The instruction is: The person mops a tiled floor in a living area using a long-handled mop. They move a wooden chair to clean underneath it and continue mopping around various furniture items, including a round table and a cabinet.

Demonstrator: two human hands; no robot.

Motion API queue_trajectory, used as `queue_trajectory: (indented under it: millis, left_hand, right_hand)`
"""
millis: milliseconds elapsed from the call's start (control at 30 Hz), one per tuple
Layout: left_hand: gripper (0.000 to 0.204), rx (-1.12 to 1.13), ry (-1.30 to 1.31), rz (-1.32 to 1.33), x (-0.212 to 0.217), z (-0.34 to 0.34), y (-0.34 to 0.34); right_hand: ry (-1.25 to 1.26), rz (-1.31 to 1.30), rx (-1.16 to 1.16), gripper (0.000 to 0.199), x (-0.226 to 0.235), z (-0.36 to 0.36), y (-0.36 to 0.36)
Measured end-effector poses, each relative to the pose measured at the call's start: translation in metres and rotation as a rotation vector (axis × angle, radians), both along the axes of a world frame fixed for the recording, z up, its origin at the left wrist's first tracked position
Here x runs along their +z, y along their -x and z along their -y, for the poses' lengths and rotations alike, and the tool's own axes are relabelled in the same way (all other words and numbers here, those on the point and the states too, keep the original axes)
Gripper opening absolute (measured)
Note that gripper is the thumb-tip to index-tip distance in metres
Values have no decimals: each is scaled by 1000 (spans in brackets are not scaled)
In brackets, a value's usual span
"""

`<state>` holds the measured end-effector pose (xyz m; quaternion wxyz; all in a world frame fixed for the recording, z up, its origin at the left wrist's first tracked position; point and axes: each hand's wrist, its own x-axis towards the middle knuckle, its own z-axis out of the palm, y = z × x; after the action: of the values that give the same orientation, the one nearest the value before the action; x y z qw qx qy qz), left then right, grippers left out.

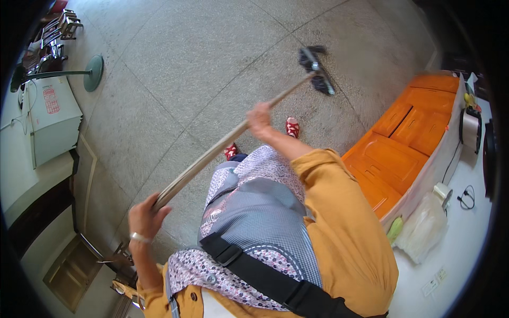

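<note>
A long wooden-handled mop (212,151) runs diagonally from my lower left to the floor ahead on the right. Its dark, flat head with a pale metal bar (316,69) rests on the floor, slightly blurred. My right hand (260,121) is wrapped round the middle of the handle. Near the handle's upper end, my left hand (146,216) closes on it, thumb standing out to the side; some of its fingers are hidden. My red shoes (291,127) show below the pole.
Grey speckled floor (180,47) with dark seams spreads ahead. On the right stands an orange panelled wooden cabinet (403,143), beside a white top with a plastic bag (424,228) and a green vegetable (394,229). To the left are a white carton (55,116) and a green round-based stand (94,73).
</note>
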<state>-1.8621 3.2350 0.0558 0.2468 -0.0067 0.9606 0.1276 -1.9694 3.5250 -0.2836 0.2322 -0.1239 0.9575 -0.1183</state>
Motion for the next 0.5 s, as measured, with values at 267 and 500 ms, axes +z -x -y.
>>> queue_trajectory:
  millis: [267, 500]
  left_hand:
    - [29, 477, 272, -315, 135, 201, -140]
    - [42, 377, 632, -451, 197, 210, -143]
  right_hand:
    - [683, -278, 234, 18, 58, 336, -91]
    - [767, -10, 354, 7, 83, 421, -123]
